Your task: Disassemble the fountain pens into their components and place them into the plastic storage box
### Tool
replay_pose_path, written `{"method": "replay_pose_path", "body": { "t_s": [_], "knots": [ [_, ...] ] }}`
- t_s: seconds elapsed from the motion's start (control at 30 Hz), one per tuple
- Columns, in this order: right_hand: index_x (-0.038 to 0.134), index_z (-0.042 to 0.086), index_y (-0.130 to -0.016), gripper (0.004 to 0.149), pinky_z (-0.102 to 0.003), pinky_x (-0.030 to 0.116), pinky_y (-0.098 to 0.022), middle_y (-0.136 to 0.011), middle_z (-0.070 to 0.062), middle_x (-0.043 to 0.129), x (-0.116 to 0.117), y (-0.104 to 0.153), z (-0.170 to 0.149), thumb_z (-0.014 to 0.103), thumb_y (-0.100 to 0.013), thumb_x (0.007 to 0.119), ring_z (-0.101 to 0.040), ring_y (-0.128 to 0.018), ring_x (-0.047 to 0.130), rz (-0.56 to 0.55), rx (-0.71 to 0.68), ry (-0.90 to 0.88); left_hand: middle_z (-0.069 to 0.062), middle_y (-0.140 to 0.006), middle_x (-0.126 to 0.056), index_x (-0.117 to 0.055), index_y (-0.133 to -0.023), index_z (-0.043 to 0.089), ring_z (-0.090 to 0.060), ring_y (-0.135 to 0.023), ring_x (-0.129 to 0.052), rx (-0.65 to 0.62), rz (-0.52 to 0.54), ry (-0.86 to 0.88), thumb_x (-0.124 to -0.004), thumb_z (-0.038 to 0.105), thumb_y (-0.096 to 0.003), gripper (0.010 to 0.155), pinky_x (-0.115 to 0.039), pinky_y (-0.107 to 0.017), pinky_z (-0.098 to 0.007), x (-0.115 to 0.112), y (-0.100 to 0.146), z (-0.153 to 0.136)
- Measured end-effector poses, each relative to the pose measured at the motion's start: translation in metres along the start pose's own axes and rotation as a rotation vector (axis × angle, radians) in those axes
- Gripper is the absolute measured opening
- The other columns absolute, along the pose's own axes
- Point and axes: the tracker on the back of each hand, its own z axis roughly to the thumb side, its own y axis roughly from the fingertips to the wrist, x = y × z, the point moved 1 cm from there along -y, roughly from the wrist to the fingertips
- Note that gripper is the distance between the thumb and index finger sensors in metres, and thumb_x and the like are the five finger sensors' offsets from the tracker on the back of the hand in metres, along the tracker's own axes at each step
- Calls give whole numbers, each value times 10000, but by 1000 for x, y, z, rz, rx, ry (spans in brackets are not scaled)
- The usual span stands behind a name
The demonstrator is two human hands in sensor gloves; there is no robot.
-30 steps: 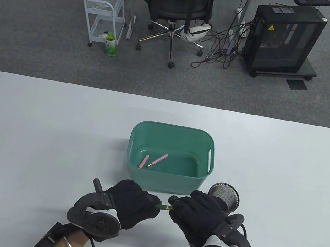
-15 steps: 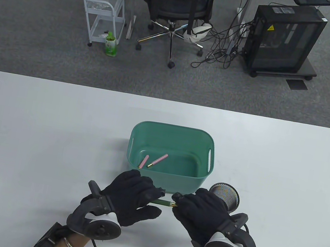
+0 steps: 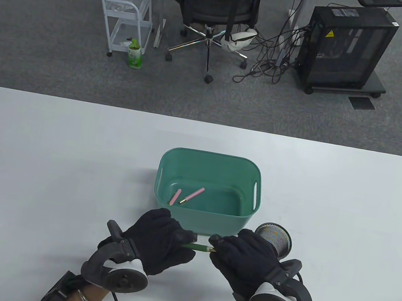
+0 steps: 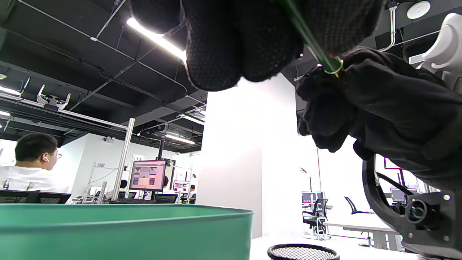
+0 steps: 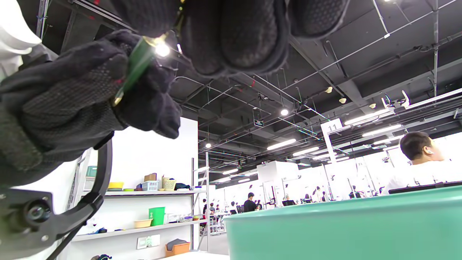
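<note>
A green fountain pen with a gold ring lies level between my two hands, just in front of the green plastic storage box. My left hand grips its left end; my right hand pinches its right end. In the left wrist view the green pen runs from my left fingers to the right hand. From the right wrist camera, the pen shows between both gloves. Two pink pen parts lie in the box.
A black mesh pen cup stands right of the box, close behind my right hand. The white table spreads to both sides. Beyond its far edge are an office chair, a white cart and a computer tower.
Both hands moved slightly apart and away from me toward the box, so more of the green pen shows between them. In the last half second little moved.
</note>
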Motion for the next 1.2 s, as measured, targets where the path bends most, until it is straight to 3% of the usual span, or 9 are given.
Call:
{"method": "replay_pose_path", "body": {
  "t_s": [0.57,0.73,0.83,1.2],
  "knots": [
    [827,240,-872,414,-422,686,-690,-742,6,909,0,1,0,445,-530,718,-101,-601,924,-5,-7,1,47,-648,-996,-901,-863,146,-221,-662,-1001,4,10,12,-591,515,-662,523,-671,-741,-520,-1,-1,-2],
    [825,241,-873,413,-424,685,-691,-743,6,908,-1,1,0,446,-531,717,-102,-602,924,-11,-2,-1,15,-838,-945,-788,-1029,145,-271,-843,-926,6,4,16,-626,605,-619,637,-603,-790,-563,-1,0,-3],
    [826,240,-873,414,-424,685,-690,-743,5,909,-2,1,-1,445,-531,717,-102,-603,923,-14,3,-5,20,-899,-901,-704,-1069,155,-269,-902,-882,8,8,2,-691,592,-606,636,-575,-811,-562,-1,0,-2],
    [827,239,-873,414,-424,685,-690,-742,5,909,-3,2,-3,445,-531,716,-101,-603,923,-17,6,-6,70,-760,-922,-774,-940,162,-208,-780,-936,4,-4,-13,-724,519,-624,480,-608,-794,-527,-1,-1,-1]
  ]
}}
